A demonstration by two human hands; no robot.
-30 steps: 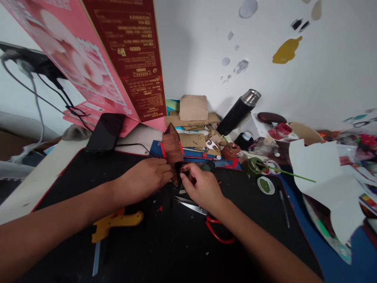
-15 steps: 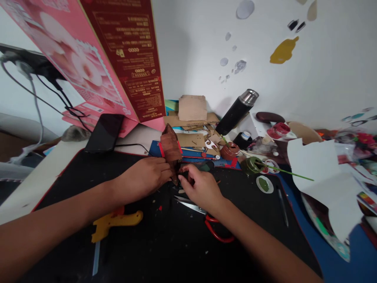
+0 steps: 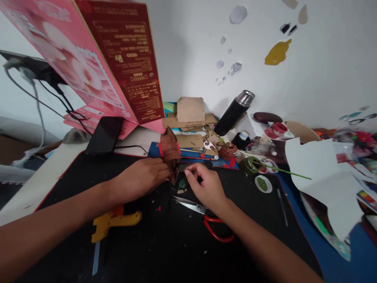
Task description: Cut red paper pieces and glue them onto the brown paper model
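My left hand [image 3: 150,174] is closed around the lower left side of a small brown boat-shaped cardboard model [image 3: 170,147] with red strips at its sides. Just to its right, my right hand [image 3: 204,179] is pinched, thumb against forefinger; whatever sits at the fingertips is too small to name. Below that hand lie red-handled scissors [image 3: 218,228], their blades pointing left. A yellow glue gun [image 3: 118,222] with a clear glue stick rests under my left forearm. Small scraps [image 3: 182,191] lie on the black mat [image 3: 165,251] between the hands.
Behind the model are cardboard pieces [image 3: 191,109], a black thermos [image 3: 232,114] and a brown paint jar [image 3: 228,150]. To the right stand a green paint jar [image 3: 250,165] with a brush, its lid [image 3: 263,184] and a pen [image 3: 281,206]. A phone [image 3: 105,135] lies at left beside a tall pink box [image 3: 85,67].
My right hand has drawn slightly right, away from the model, leaving a gap between them. My left hand keeps its hold. The whole view has shifted a little.
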